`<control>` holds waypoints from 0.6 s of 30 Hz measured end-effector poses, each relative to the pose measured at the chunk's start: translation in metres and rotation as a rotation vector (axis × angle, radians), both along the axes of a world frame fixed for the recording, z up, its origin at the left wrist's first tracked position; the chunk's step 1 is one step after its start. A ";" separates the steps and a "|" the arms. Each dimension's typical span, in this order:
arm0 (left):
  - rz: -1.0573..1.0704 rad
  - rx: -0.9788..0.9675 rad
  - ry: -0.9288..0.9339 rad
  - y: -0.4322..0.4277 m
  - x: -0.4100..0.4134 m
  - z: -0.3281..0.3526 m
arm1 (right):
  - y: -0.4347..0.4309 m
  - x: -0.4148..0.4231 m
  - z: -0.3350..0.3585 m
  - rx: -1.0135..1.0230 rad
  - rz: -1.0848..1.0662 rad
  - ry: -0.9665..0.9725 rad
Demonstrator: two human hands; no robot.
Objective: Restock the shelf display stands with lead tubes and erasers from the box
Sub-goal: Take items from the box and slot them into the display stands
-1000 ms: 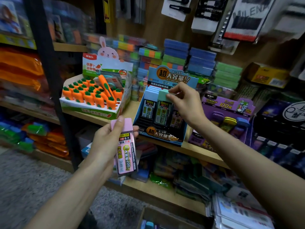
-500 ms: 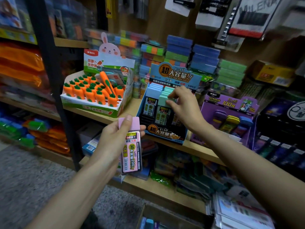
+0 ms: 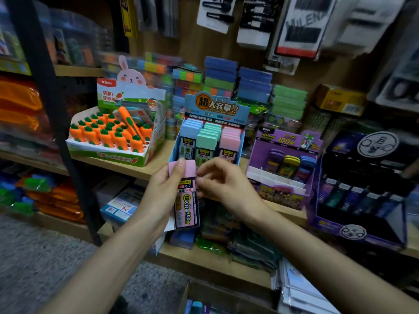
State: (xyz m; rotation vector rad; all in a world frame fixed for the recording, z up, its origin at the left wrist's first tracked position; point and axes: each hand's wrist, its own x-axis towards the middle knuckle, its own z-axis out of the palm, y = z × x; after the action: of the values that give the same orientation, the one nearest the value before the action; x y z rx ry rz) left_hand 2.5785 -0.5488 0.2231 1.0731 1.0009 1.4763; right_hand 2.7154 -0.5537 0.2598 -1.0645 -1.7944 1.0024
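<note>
Left hand [image 3: 163, 193]: grips pink lead tube [image 3: 187, 200], thumb on cap.
Right hand [image 3: 226, 184]: curled at tube's 3 o'clock edge; grip indeterminate.

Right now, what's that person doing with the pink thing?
A person is restocking a shop shelf. Their left hand holds a pink lead tube upright in front of the blue stand, which holds blue, green and pink tubes. The right hand touches the tube's edge; I can't tell whether it grips.
</note>
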 end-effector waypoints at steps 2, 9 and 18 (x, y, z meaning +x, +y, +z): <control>-0.035 0.014 0.001 0.003 0.007 0.000 | 0.001 0.005 -0.001 0.041 -0.059 -0.024; -0.046 0.148 0.223 0.020 0.028 0.006 | 0.014 0.027 0.010 0.165 -0.184 -0.072; 0.160 0.264 1.457 0.051 -0.003 -0.033 | 0.074 0.062 0.029 0.266 -0.439 0.007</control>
State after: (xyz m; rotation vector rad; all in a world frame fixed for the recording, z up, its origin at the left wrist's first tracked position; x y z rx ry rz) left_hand 2.5751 -0.4973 0.1897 2.3998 1.8843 0.7601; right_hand 2.7771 -0.4800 0.2884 -1.2099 -1.5409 0.4879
